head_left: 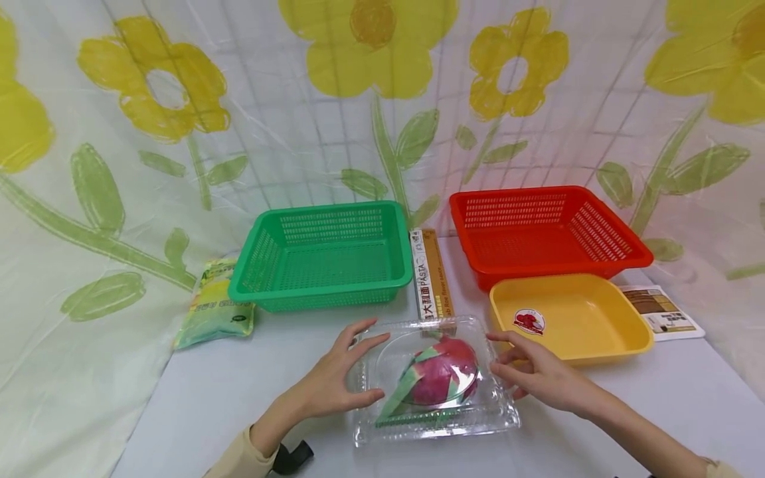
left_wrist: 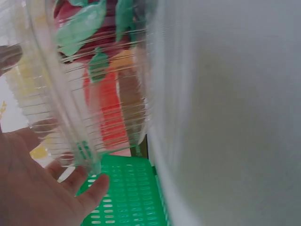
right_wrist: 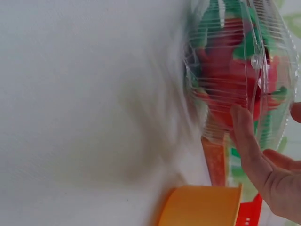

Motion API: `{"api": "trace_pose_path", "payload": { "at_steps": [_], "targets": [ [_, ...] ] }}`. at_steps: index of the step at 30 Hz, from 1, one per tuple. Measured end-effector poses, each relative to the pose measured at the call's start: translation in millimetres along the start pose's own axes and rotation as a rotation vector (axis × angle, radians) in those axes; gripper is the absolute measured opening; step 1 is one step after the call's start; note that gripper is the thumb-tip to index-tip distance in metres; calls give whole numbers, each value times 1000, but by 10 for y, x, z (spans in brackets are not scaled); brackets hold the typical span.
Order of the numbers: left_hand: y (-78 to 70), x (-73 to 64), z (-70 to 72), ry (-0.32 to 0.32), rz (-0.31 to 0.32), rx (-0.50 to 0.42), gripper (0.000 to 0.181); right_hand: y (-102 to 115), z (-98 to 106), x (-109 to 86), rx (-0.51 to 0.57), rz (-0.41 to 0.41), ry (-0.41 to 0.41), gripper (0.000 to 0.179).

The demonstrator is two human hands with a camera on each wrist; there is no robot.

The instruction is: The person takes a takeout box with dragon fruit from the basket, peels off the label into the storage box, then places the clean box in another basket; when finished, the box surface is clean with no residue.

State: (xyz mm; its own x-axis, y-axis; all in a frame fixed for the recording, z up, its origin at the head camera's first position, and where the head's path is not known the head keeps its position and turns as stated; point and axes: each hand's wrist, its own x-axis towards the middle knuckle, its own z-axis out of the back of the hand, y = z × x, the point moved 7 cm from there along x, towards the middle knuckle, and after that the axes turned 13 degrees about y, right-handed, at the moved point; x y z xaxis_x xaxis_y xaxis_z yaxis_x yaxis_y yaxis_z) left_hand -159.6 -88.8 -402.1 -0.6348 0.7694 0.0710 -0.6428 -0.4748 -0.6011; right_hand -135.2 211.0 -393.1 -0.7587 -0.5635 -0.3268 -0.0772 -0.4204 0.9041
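Observation:
A clear plastic clamshell box (head_left: 388,425) with its lid down lies on the table, and inside is a pink dragon fruit (head_left: 439,375) with green scales. My left hand (head_left: 331,375) is at the box's left side, thumb and fingers spread apart along the edge. In the left wrist view its fingertips (left_wrist: 96,188) are beside the box's rim. At the right side is my right hand (head_left: 544,375), its fingers loosely bent. One finger (right_wrist: 244,129) reaches to the ridged side wall in the right wrist view. Neither hand visibly curls round the box.
Behind the box stand a green basket (head_left: 335,295) and a red basket (head_left: 550,271), with a pasta box (head_left: 439,279) between them. A yellow tray (head_left: 580,325) is close by my right hand. A green-yellow bag (head_left: 218,312) lies left, a flat white-brown package (head_left: 666,315) right.

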Motion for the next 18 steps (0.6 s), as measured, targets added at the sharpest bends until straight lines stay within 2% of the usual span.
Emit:
{"api": "trace_pose_path", "payload": {
  "at_steps": [6,12,15,18],
  "targets": [
    [27,-36,23,70,124,-91,79,-41,26,-2,42,12,-24,66],
    [70,-112,-24,131,235,-283,81,-89,-20,-2,111,10,-33,66],
    [51,-138,-76,122,256,-398,82,-99,-28,-2,131,19,-35,66],
    [14,-174,-102,85,271,-490,82,-107,-14,-11,138,25,-45,66]
  ]
}}
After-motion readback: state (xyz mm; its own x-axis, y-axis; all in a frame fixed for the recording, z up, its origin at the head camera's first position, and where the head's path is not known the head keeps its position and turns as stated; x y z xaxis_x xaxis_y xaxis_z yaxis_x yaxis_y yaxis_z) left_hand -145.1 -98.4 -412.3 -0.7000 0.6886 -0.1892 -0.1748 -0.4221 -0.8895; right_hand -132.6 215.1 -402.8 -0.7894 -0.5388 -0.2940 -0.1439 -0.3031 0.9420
